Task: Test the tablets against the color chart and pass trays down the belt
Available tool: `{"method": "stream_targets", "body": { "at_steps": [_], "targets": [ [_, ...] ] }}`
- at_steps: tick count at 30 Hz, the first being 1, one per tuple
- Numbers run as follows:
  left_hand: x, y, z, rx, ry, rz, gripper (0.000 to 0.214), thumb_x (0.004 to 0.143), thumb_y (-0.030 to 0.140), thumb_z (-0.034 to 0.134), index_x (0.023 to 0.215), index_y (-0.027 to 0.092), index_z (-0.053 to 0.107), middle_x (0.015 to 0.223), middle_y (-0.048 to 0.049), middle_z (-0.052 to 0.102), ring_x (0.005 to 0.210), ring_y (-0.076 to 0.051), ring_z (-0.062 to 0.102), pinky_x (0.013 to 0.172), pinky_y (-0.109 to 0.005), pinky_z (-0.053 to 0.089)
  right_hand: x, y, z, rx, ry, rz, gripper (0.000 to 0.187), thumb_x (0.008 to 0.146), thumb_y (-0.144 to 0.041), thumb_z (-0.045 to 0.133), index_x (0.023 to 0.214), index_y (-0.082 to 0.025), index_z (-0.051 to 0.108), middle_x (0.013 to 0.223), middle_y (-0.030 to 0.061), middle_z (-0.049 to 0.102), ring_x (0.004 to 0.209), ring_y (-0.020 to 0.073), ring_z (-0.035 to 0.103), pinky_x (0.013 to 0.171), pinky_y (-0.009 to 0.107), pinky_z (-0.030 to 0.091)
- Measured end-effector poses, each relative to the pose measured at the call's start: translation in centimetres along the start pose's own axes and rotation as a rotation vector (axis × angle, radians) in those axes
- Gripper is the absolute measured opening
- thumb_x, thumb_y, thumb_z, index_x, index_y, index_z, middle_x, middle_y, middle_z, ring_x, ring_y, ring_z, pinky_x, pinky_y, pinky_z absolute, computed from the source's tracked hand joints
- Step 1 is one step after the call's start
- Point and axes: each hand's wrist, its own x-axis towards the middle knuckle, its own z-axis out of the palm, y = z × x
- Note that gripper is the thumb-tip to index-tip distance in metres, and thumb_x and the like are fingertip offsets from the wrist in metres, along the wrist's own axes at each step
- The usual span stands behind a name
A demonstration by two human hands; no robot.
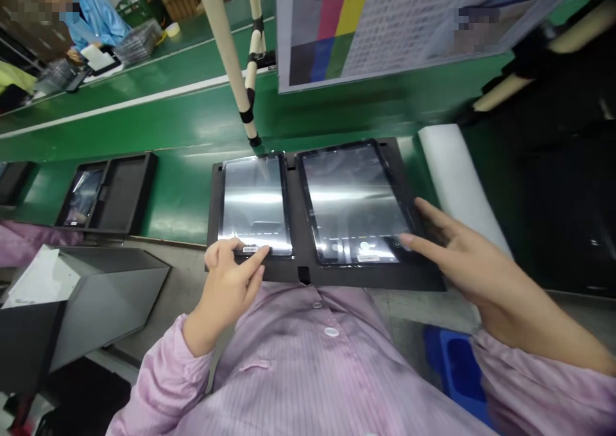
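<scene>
Two glossy dark-framed tablets lie side by side on a black tray; light bands reflect off both screens. My left hand [231,279] is at the lower edge of the left tablet [255,214], its fingers apart around a small white label [250,249]. One finger points toward the tablet's lower right corner. At the right tablet [353,214], my right hand [462,256] has its thumb over the lower right of the screen. Its index finger stretches along the tablet's right side, and the other fingers are partly hidden. The black tray [303,262] sticks out past the bench's front edge.
A white block or roll [464,179] lies right of the tray. A cream pole [231,57] and a hanging printed board [385,25] stand behind. Another black tray [128,195] is on the green bench [178,198] to the left. A person in blue [99,15] works across.
</scene>
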Motion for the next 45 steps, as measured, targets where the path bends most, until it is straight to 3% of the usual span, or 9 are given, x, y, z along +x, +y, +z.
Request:
{"method": "stream_targets", "body": {
  "at_steps": [5, 10, 14, 18, 23, 27, 35, 42, 45],
  "targets": [
    [0.9, 0.8, 1.2, 0.026, -0.042, 0.039, 0.034, 0.096, 0.028, 0.058, 0.127, 0.025, 0.071, 0.119, -0.0162, 0.048, 0.114, -0.034, 0.044, 0.097, -0.056, 0.043, -1.0, 0.1, 1.2, 0.247, 0.116, 0.082, 0.081, 0.078, -0.045, 0.067, 0.151, -0.016, 0.048, 0.153, 0.0087, 0.047, 0.142, 0.0260, 0.045, 0.126, 0.040, 0.028],
    [0.9, -1.7, 1.4, 0.001, -0.056, -0.086, 0.065, 0.082, 0.039, 0.078, 0.142, 0.023, 0.057, 0.137, -0.0198, 0.043, 0.136, -0.044, 0.036, 0.109, -0.064, 0.036, -2.9, -1.4, 1.5, -0.095, 0.253, -0.092, 0.072, 0.083, -0.057, 0.060, 0.147, -0.024, 0.054, 0.152, 0.0068, 0.049, 0.138, 0.0301, 0.048, 0.122, 0.050, 0.034],
    [0.8, -5.8, 1.9, -0.154, -0.093, -0.330, 0.114, 0.068, 0.044, 0.089, 0.160, 0.019, 0.026, 0.154, -0.0255, 0.035, 0.144, -0.047, 0.036, 0.111, -0.062, 0.039, -4.3, -4.1, 4.4, 0.023, -0.060, -0.194, 0.074, 0.080, -0.063, 0.063, 0.143, -0.024, 0.058, 0.149, 0.0100, 0.050, 0.133, 0.0333, 0.052, 0.119, 0.056, 0.036],
    [0.7, -8.7, 2.8, -0.397, -0.081, -0.456, 0.113, 0.070, 0.037, 0.087, 0.161, 0.019, 0.022, 0.145, -0.0228, 0.054, 0.136, -0.040, 0.052, 0.111, -0.054, 0.042, -5.0, -7.9, 10.1, 0.487, -0.490, -0.004, 0.086, 0.077, -0.056, 0.073, 0.152, -0.024, 0.046, 0.156, 0.0120, 0.043, 0.143, 0.0292, 0.044, 0.122, 0.048, 0.035],
    [1.7, -10.6, 2.6, -0.819, -0.003, -0.752, 0.108, 0.057, 0.030, 0.095, 0.151, 0.017, 0.044, 0.142, -0.0203, 0.058, 0.119, -0.034, 0.064, 0.101, -0.041, 0.049, -4.5, -12.1, 14.1, 0.646, -0.425, 0.205, 0.091, 0.081, -0.042, 0.071, 0.160, -0.018, 0.030, 0.161, 0.0135, 0.034, 0.147, 0.0232, 0.038, 0.124, 0.039, 0.030],
    [4.2, -11.5, 1.8, -1.326, 0.075, -0.916, 0.071, 0.076, 0.049, 0.083, 0.133, 0.013, 0.062, 0.113, -0.0150, 0.073, 0.083, -0.020, 0.071, 0.069, -0.027, 0.054, -3.5, -12.8, 14.1, 0.532, -0.396, 0.190, 0.091, 0.083, -0.044, 0.067, 0.161, -0.018, 0.029, 0.155, 0.0134, 0.044, 0.143, 0.0260, 0.044, 0.121, 0.043, 0.036],
    [5.3, -8.9, 0.3, -1.698, 0.123, -0.754, 0.059, 0.079, 0.037, 0.082, 0.131, 0.016, 0.064, 0.108, -0.0101, 0.077, 0.083, -0.020, 0.074, 0.073, -0.028, 0.059, -2.8, -12.3, 13.8, 0.485, -0.375, 0.035, 0.085, 0.082, -0.046, 0.063, 0.155, -0.009, 0.038, 0.137, 0.0170, 0.059, 0.130, 0.0288, 0.055, 0.120, 0.048, 0.033],
    [3.8, -3.8, -0.7, -1.912, 0.177, -0.541, 0.054, 0.080, 0.035, 0.082, 0.130, 0.034, 0.063, 0.121, -0.0014, 0.074, 0.099, -0.021, 0.073, 0.092, -0.038, 0.059, -2.9, -10.0, 9.6, 0.611, -0.150, -0.363, 0.076, 0.078, -0.068, 0.065, 0.139, -0.023, 0.059, 0.139, 0.0085, 0.055, 0.135, 0.0226, 0.048, 0.122, 0.037, 0.032],
    [5.1, -1.1, -0.1, -1.856, 0.191, -0.473, 0.046, 0.080, 0.039, 0.081, 0.124, 0.035, 0.066, 0.117, -0.0001, 0.075, 0.100, -0.021, 0.072, 0.095, -0.041, 0.058, -2.8, -9.4, 8.2, 0.880, -0.074, -0.334, 0.077, 0.075, -0.081, 0.063, 0.129, -0.027, 0.062, 0.137, 0.0080, 0.060, 0.137, 0.0258, 0.049, 0.118, 0.044, 0.039]
  ]
}}
